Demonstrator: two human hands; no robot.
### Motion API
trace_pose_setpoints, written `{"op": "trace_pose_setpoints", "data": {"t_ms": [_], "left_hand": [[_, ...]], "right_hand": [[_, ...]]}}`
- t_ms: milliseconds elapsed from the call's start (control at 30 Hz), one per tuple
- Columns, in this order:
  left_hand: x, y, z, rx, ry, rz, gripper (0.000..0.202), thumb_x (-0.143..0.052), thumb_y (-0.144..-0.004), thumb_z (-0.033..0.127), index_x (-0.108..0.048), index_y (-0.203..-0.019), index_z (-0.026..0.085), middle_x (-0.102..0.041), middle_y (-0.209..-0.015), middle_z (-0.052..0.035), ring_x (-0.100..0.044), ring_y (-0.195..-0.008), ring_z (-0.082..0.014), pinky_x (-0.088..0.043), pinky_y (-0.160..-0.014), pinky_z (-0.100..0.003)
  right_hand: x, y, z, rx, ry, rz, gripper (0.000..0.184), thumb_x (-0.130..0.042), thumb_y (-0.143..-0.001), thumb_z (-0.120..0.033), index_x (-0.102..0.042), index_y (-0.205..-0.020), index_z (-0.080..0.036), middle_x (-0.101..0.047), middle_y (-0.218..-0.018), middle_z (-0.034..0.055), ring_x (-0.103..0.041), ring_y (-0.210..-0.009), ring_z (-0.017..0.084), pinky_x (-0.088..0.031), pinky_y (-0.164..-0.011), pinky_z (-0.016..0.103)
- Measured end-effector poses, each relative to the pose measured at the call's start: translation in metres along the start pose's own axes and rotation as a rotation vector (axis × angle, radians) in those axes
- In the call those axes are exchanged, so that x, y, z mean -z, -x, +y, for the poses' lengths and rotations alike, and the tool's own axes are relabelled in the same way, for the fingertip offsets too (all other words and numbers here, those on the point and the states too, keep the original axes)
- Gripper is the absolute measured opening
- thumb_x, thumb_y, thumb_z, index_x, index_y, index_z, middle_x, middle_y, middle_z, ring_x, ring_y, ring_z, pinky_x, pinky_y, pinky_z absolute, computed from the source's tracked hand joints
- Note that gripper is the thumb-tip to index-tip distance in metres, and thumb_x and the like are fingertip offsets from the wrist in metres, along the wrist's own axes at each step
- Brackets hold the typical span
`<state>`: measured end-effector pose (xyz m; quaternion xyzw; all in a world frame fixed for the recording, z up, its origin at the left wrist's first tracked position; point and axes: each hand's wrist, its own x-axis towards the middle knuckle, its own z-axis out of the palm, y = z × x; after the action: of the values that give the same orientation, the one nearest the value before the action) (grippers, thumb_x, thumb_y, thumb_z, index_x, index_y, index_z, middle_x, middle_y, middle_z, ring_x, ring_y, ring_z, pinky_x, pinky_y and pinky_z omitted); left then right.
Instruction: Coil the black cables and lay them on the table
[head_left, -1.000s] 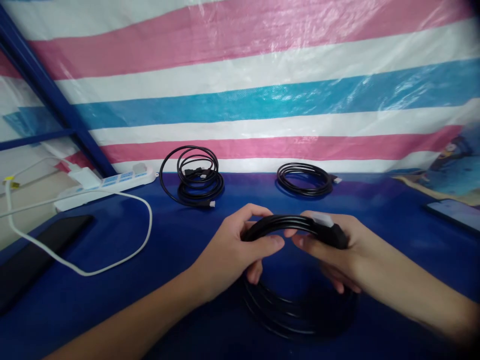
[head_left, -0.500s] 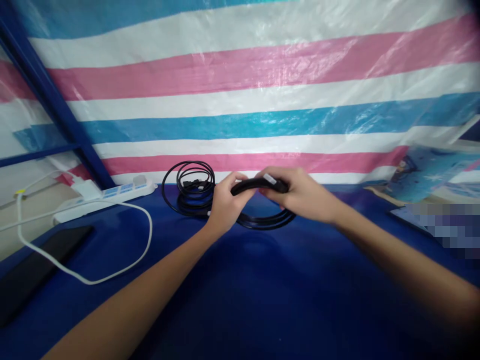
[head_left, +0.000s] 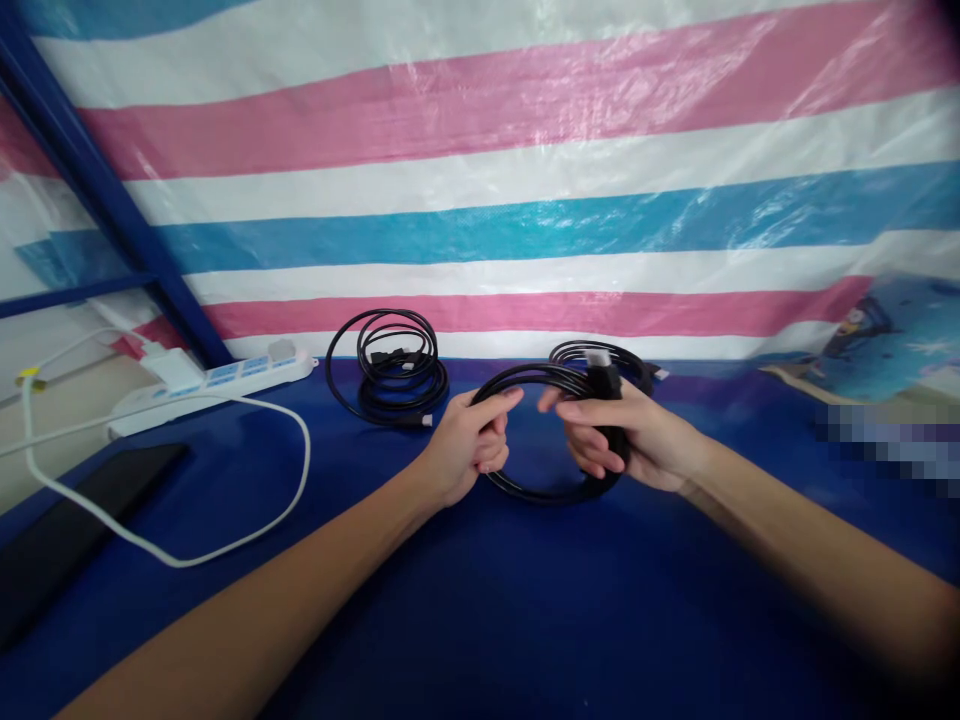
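Head view: the left hand pinches the left side of a coiled black cable, tilted up over the bench centre. The right hand is closed around its right side, below the plug. Risk: if either grip slackens, the loops could spring apart and tangle with the other coil far left.

Free tabletop nr front; obstacles: cable coil behind, pwr strip + white cord left.
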<state>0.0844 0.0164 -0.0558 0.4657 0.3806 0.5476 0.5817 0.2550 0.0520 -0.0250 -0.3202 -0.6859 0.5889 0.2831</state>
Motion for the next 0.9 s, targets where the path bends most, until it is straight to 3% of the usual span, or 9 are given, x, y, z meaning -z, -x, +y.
{"op": "trace_pose_setpoints", "data": {"t_ms": [167,300,367,433,533,633,667,767,900], "left_hand": [[0.003,-0.007,-0.004,0.01,-0.04,0.08,0.041,-0.066,-0.075,0.042,-0.039,-0.055,0.018,-0.018,-0.036,0.0126,-0.017,-0.029,-0.0009,-0.02,-0.032,-0.017],[0.006,-0.013,-0.004,-0.034,-0.119,0.112,0.041,-0.068,-0.074,0.042,-0.042,-0.055,0.018,-0.02,-0.036,0.012,-0.021,-0.029,-0.0018,-0.024,-0.032,-0.018],[0.009,-0.015,-0.003,-0.051,-0.157,0.096,0.036,-0.067,-0.075,0.042,-0.048,-0.059,0.016,-0.028,-0.04,0.0104,-0.027,-0.031,-0.002,-0.03,-0.035,-0.018],[0.012,-0.016,-0.004,-0.077,-0.188,0.095,0.028,-0.067,-0.076,0.04,-0.058,-0.075,0.013,-0.045,-0.053,0.006,-0.041,-0.042,-0.0032,-0.038,-0.043,-0.018],[0.016,-0.018,-0.007,-0.091,-0.218,0.114,0.033,-0.058,-0.082,0.038,-0.057,-0.107,0.016,-0.06,-0.084,-0.0019,-0.056,-0.065,-0.0065,-0.044,-0.054,-0.017],[0.018,-0.019,-0.011,-0.06,-0.272,0.048,0.032,-0.053,-0.085,0.036,-0.058,-0.107,0.014,-0.063,-0.078,-0.004,-0.058,-0.066,-0.0094,-0.043,-0.056,-0.019],[0.018,-0.02,-0.012,-0.055,-0.295,0.016,0.029,-0.054,-0.084,0.034,-0.06,-0.102,0.013,-0.062,-0.073,-0.0035,-0.058,-0.064,-0.0098,-0.042,-0.055,-0.02],[0.018,-0.02,-0.015,-0.071,-0.348,-0.037,0.022,-0.053,-0.083,0.032,-0.062,-0.09,0.013,-0.06,-0.064,-0.0015,-0.055,-0.06,-0.0091,-0.041,-0.057,-0.02],[0.019,-0.019,-0.015,-0.088,-0.399,-0.061,0.02,-0.052,-0.082,0.03,-0.062,-0.086,0.014,-0.059,-0.062,-0.0001,-0.054,-0.058,-0.0087,-0.039,-0.058,-0.021]], "right_hand": [[0.004,0.0,0.003,-0.097,-0.088,-0.033,0.037,-0.066,-0.075,-0.05,-0.053,-0.072,-0.015,-0.032,-0.039,-0.0095,-0.032,-0.033,0.004,-0.039,-0.04,0.02],[-0.006,0.001,-0.003,-0.122,-0.015,0.027,0.057,-0.065,-0.075,-0.052,-0.028,-0.047,-0.018,-0.025,-0.036,-0.0077,-0.027,-0.032,0.003,-0.036,-0.039,0.022],[-0.013,0.002,-0.008,-0.106,0.033,0.095,0.056,-0.062,-0.077,-0.047,-0.024,-0.047,-0.02,-0.021,-0.036,-0.008,-0.021,-0.032,0.002,-0.031,-0.038,0.022],[-0.012,0.002,-0.015,-0.065,0.099,0.203,0.049,-0.055,-0.081,-0.042,-0.023,-0.051,-0.02,-0.019,-0.041,-0.0084,-0.02,-0.034,0.002,-0.027,-0.04,0.022],[0.012,-0.001,-0.029,0.032,0.266,0.428,0.038,-0.047,-0.085,-0.038,-0.023,-0.061,-0.021,-0.019,-0.051,-0.0079,-0.021,-0.042,0.002,-0.028,-0.048,0.024],[0.055,-0.01,-0.039,0.08,0.551,0.681,0.032,-0.047,-0.086,-0.036,-0.033,-0.062,-0.019,-0.027,-0.051,-0.0048,-0.027,-0.049,0.003,-0.025,-0.054,0.028],[0.068,-0.014,-0.04,0.08,0.665,0.709,0.03,-0.051,-0.084,-0.033,-0.04,-0.062,-0.016,-0.031,-0.051,-0.0031,-0.029,-0.051,0.004,-0.023,-0.056,0.029],[0.094,-0.03,-0.029,0.061,0.945,0.624,0.022,-0.064,-0.077,-0.026,-0.053,-0.067,-0.011,-0.039,-0.057,-0.0012,-0.034,-0.057,0.006,-0.023,-0.057,0.026],[0.1,-0.051,0.005,-0.003,1.118,0.418,0.022,-0.057,-0.088,-0.033,-0.057,-0.083,-0.012,-0.049,-0.072,-0.0012,-0.048,-0.066,0.008,-0.042,-0.063,0.021]]}}
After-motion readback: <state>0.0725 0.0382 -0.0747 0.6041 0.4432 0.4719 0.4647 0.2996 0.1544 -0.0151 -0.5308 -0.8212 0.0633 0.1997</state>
